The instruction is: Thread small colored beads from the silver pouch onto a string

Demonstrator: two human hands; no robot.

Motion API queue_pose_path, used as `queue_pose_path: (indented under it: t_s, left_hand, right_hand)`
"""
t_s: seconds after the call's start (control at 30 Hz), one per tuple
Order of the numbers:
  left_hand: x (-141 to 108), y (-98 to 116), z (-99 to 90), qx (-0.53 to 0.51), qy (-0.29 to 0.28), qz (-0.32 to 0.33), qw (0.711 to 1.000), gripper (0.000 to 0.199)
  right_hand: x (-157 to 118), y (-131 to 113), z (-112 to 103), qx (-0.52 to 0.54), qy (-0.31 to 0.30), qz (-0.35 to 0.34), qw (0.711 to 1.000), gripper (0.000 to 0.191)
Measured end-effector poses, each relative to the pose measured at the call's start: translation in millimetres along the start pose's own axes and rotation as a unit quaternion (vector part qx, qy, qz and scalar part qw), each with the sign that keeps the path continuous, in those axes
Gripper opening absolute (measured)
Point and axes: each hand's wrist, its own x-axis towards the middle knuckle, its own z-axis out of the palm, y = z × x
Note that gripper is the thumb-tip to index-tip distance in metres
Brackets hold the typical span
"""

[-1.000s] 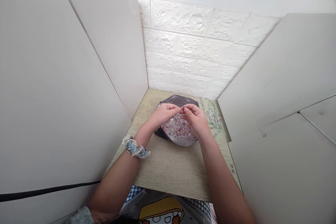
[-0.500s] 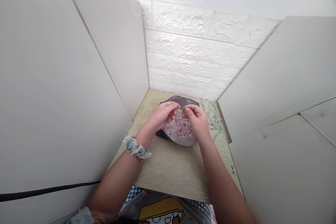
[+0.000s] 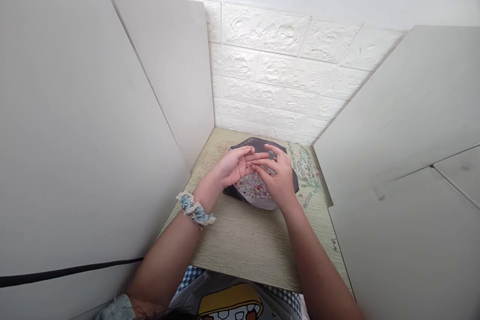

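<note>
Hands (image 3: 233,166) (image 3: 281,180) over bagged beads (image 3: 252,189) — cartoon print (image 3: 229,301) below.

beads (image 3: 252,189): pink, white | bag (image 3: 259,144): grey | strands (image 3: 308,174): green | cloth (image 3: 192,273): blue check

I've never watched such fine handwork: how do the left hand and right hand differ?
The left hand is palm up, while the right hand shows its back. The left hand's wrist wears a blue scrunchie; the right hand's is bare. The left hand is opened out; the right hand's fingers bend toward it. Both are over a bag of beads.
</note>
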Motion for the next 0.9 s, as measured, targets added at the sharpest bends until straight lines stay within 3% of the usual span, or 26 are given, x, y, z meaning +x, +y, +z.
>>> queue_pose_path:
  t_s: [0.5, 0.77, 0.9]
  left_hand:
    - [-0.3, 1.8, -0.9, -0.015, -0.013, -0.038, 0.999, 0.012]
    - [0.1, -0.2, -2.2, -0.007, -0.023, -0.023, 0.999, 0.011]
    - [-0.7, 1.4, -2.9, 0.019, -0.026, -0.022, 0.999, 0.009]
  right_hand:
    - [-1.3, 0.4, 2.0, 0.026, -0.017, 0.012, 0.999, 0.009]
    - [-1.3, -2.5, 3.2, 0.046, -0.030, 0.023, 0.998, 0.012]
    - [-0.2, -3.5, 1.2, 0.087, 0.001, 0.059, 0.994, 0.018]
